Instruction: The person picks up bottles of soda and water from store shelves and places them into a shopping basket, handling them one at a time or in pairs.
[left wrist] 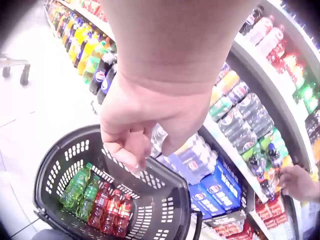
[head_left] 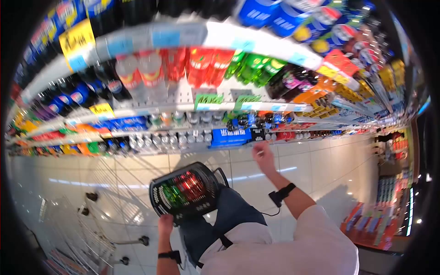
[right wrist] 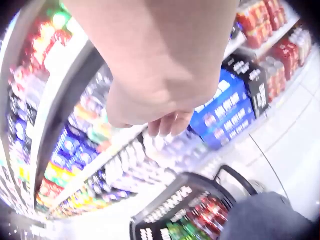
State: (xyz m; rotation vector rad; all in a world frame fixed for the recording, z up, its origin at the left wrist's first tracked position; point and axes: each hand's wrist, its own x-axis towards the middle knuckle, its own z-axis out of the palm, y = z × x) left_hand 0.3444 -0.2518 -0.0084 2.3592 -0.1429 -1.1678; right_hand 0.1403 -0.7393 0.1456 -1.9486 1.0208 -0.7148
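A black plastic shopping basket (head_left: 156, 195) with slotted walls stands out in front of the person's legs. Inside it lie green soda bottles (left wrist: 80, 192) and red soda bottles (left wrist: 111, 207). The left hand (head_left: 166, 223) is at the basket's near corner; in the left wrist view its curled fingers grip the rim. Off to the right, the right hand (head_left: 263, 156) hangs in the air before the low shelves, fingers loosely bent and nothing seen in them. Blue Pepsi cartons (right wrist: 225, 112) stand beyond that hand in its wrist view.
Long shelves (head_left: 151, 107) of bottles and cans curve across the front. A metal shopping cart (head_left: 101, 229) stands at the left on the tiled floor (head_left: 316, 169). The basket's handle (head_left: 222, 176) sticks out at its right side. Red display boxes (head_left: 362, 224) are at the far right.
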